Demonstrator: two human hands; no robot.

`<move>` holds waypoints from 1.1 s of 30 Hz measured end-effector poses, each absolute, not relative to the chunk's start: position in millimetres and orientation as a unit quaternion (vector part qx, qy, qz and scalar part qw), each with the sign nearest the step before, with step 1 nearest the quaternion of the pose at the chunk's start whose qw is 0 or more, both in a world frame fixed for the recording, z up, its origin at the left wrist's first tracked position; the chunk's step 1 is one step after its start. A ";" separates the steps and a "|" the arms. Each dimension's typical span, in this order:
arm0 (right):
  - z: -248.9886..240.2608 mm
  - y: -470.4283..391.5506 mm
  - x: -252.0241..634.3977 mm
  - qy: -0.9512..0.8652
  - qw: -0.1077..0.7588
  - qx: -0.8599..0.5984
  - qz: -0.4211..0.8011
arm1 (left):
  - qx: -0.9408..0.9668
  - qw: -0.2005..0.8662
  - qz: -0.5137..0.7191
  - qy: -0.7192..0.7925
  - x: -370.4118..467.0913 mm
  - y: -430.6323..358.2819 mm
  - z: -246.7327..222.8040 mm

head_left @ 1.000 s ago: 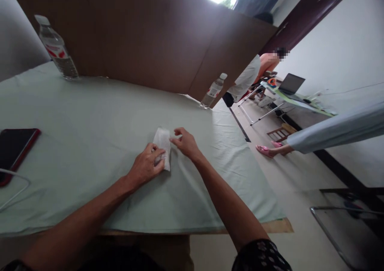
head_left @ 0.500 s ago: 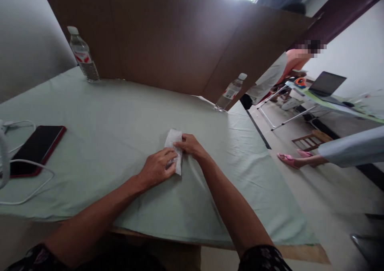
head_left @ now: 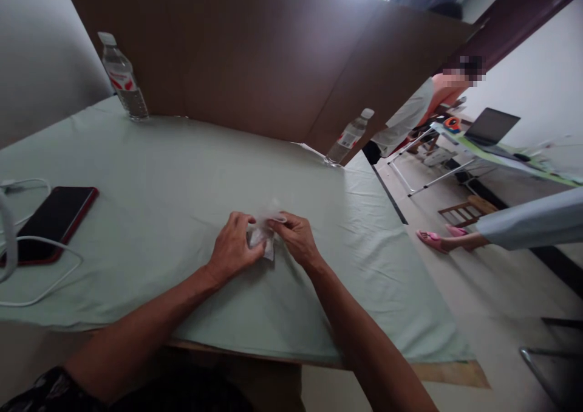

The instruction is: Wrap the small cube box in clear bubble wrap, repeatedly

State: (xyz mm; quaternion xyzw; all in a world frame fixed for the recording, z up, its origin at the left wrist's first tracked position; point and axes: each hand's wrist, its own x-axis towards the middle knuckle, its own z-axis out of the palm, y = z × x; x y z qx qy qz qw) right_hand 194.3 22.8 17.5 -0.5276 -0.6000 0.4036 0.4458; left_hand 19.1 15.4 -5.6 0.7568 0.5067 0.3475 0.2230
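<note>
I can't read the red-and-white labels (head_left: 122, 82) on the two bottles (head_left: 135, 104). A brown panel (head_left: 237, 53) stands behind them. Nearer, over the tabletop (head_left: 204, 175), the right hand (head_left: 298, 237) pinches a blurred white wrapping (head_left: 260, 236); the left hand (head_left: 231, 246) curves against it, thumb and fingers apart.

The cloth-covered table (head_left: 182, 181) bears a phone (head_left: 57, 222) left of the left grip (head_left: 232, 245), one bottle (head_left: 122, 79) beyond-left, another bottle (head_left: 349, 137) beyond-right.

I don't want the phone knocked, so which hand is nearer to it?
Left. The left hand, by the white piece, is to the right of the phone, with cloth between; the right hand, pinching the piece, is farther right.
</note>
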 end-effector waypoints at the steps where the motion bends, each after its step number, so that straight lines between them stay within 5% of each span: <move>1: 16.0 16.8 194.9 -0.616 0.442 -0.526 0.385 | 0.749 0.224 0.364 0.507 19.0 16.5 -7.0; 15: -14.5 -13.4 204.1 -0.819 0.349 -0.434 0.137 | 0.756 0.356 0.358 0.417 8.2 32.6 -11.6; 23: 4.4 4.0 201.4 -0.589 0.355 -0.528 0.498 | 0.699 0.545 0.278 0.372 -8.8 39.9 9.0; 33: 10.3 12.1 201.7 -0.600 0.315 -0.505 0.535 | 0.667 0.543 0.310 0.405 -2.9 39.8 -2.8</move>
